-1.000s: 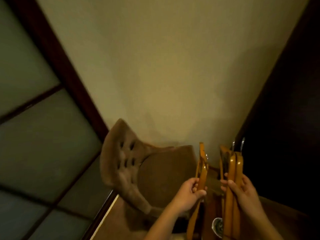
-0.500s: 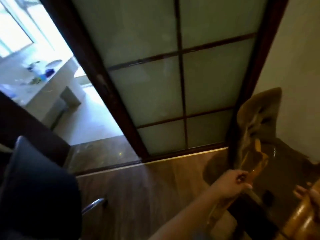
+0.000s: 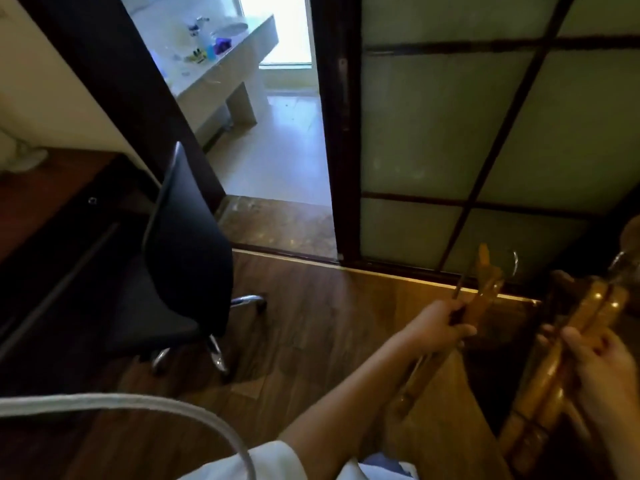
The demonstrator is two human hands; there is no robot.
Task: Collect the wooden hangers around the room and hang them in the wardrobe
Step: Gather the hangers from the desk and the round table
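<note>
My left hand point(image 3: 436, 329) grips a wooden hanger point(image 3: 483, 289) near its middle; the hanger's metal hook point(image 3: 515, 263) curls up at the top right. My right hand point(image 3: 602, 368) at the lower right edge holds a bundle of several wooden hangers point(image 3: 568, 344) stacked side by side, running from upper right down past the frame's bottom. Both sets of hangers are held over the wooden floor in front of the sliding door. No wardrobe is in view.
A black swivel chair point(image 3: 180, 258) stands at centre left beside a dark desk point(image 3: 52, 209). A frosted-glass sliding door point(image 3: 450, 126) fills the upper right; its open gap shows a bright room with a white counter point(image 3: 221, 67). A white cable point(image 3: 138, 401) arcs across the lower left.
My view has swung left, from the corner with the brown tufted chair to the sliding door, the doorway and the black chair. Both hands have kept their hangers.
</note>
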